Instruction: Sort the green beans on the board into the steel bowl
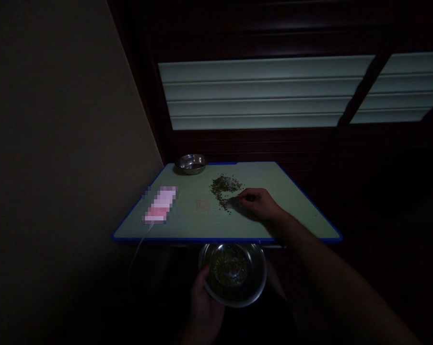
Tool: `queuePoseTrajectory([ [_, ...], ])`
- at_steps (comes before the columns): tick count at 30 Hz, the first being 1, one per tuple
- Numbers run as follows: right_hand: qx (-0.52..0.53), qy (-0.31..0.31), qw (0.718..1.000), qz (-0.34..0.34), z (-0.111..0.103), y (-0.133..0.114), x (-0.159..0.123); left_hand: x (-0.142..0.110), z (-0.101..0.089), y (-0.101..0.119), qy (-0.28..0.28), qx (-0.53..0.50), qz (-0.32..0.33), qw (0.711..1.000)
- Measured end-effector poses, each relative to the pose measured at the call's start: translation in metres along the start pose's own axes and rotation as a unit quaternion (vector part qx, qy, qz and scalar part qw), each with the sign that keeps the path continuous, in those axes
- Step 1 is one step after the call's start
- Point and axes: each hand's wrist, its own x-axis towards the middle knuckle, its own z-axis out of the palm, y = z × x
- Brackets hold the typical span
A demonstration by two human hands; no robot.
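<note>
My left hand (203, 302) grips the rim of a steel bowl (256, 282) held just below the near edge of the small table (295, 211); the bowl has small greenish grains in its bottom. My right hand (260, 202) rests on the tabletop with its fingers curled and pinched at the near edge of a loose pile of small green-brown grains (223, 187). Whether the fingers hold any grains is too small to tell.
A second, smaller steel bowl (191, 163) stands at the table's far left corner. A phone (160, 204) with a white cable lies at the left. A wall runs along the left side; a louvred window is behind. The room is dark.
</note>
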Motion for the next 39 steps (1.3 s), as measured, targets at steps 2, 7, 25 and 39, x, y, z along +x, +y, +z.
queuePoseTrajectory([
  [2, 0.001, -0.004, 1.000, 0.001, 0.0005, -0.0003, -0.0001, 0.0009, -0.0009, -0.0003, 0.005, -0.007, -0.012, 1.000],
  [7, 0.026, -0.021, 0.999, 0.010, 0.0026, -0.0005, -0.0005, 0.0026, -0.0011, 0.0000, 0.011, -0.011, -0.017, 1.000],
  [25, -0.011, -0.005, 1.000, -0.015, 0.0020, -0.0030, -0.0006, 0.0031, -0.0026, -0.0013, -0.003, -0.010, 0.002, 1.000],
  [39, -0.001, -0.002, 1.000, -0.010, 0.0041, -0.0015, -0.0006, 0.0027, -0.0018, -0.0009, 0.007, -0.010, -0.016, 1.000],
])
